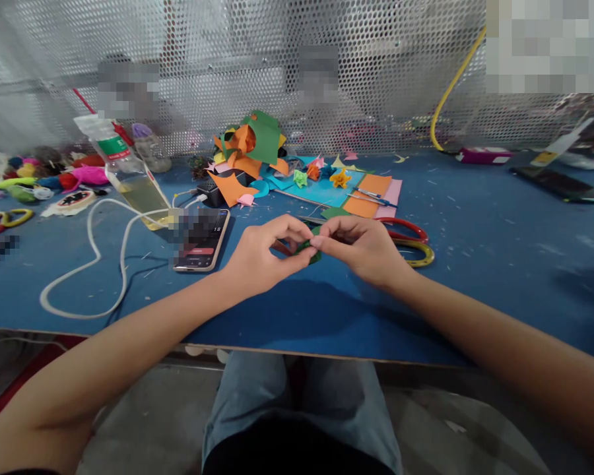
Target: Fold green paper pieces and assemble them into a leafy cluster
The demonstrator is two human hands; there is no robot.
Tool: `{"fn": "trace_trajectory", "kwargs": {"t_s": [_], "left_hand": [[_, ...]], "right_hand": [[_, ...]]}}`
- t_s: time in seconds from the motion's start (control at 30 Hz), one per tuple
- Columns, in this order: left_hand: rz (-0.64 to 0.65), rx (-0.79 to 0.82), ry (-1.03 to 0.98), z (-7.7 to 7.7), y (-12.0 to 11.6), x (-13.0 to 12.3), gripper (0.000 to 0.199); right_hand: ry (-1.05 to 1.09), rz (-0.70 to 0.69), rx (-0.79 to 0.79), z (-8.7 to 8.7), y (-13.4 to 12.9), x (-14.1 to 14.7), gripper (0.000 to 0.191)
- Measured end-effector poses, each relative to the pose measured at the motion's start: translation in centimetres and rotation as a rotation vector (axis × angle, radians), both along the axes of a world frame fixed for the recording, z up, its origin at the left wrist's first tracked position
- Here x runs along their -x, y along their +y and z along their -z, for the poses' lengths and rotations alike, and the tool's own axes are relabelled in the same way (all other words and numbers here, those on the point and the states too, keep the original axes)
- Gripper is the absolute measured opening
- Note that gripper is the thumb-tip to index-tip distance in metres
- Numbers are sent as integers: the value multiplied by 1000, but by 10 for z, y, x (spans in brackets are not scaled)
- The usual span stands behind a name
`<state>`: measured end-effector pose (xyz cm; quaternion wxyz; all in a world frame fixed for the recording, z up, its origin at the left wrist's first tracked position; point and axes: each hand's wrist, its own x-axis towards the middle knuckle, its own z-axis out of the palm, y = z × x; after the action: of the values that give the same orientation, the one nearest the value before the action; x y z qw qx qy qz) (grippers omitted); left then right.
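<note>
Between my two hands, above the blue table [297,310], is a small piece of dark green paper [315,256], mostly covered by fingers. My left hand [267,254] pinches it from the left with thumb and forefinger. From the right, my right hand [363,247] pinches the same piece, its fingertips touching those of the left. Just behind the right hand lie scissors [416,254] with one red and one yellow handle loop. Beyond the hands sit small folded paper pieces: a green one [300,178], an orange one [313,171] and a yellow star-like one [340,177].
Left of my left hand lies a phone [202,244] with a looping white cable [123,264]. A bottle of yellowish liquid [138,188] stands behind it. Cut paper scraps [264,138] pile up at the back, near orange sheets [369,194]. A perforated metal screen [376,79] bounds the table.
</note>
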<state>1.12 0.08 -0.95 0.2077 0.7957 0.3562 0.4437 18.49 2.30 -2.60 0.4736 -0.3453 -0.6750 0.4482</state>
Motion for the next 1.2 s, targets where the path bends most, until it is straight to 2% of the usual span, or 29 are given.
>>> {"fn": "trace_trajectory", "kwargs": {"t_s": [0.2, 0.43, 0.53, 0.63, 0.7, 0.77, 0.87, 0.97, 1.2], "left_hand": [[62, 108, -73, 0, 0, 0, 19], [18, 106, -48, 0, 3, 0, 16], [7, 85, -70, 0, 3, 0, 16], [18, 86, -84, 0, 3, 0, 18], [29, 114, -86, 1, 4, 0, 19], [31, 144, -90, 2, 5, 0, 20], [43, 174, -103, 3, 6, 1, 25], [68, 182, -125, 2, 5, 1, 29], [142, 167, -149, -3, -1, 2, 28]], "right_hand": [[55, -80, 74, -3, -2, 4, 29], [78, -127, 71, -3, -1, 2, 22], [-20, -98, -45, -7, -3, -3, 14], [-160, -12, -240, -11, -6, -6, 11], [-208, 38, -298, -11, -8, -6, 10], [-215, 66, -272, -11, -9, -5, 8], [-166, 60, -151, -9, -8, -3, 8], [-112, 20, -44, -9, -7, -2, 12], [-25, -135, 59, -12, -5, -4, 24]]}}
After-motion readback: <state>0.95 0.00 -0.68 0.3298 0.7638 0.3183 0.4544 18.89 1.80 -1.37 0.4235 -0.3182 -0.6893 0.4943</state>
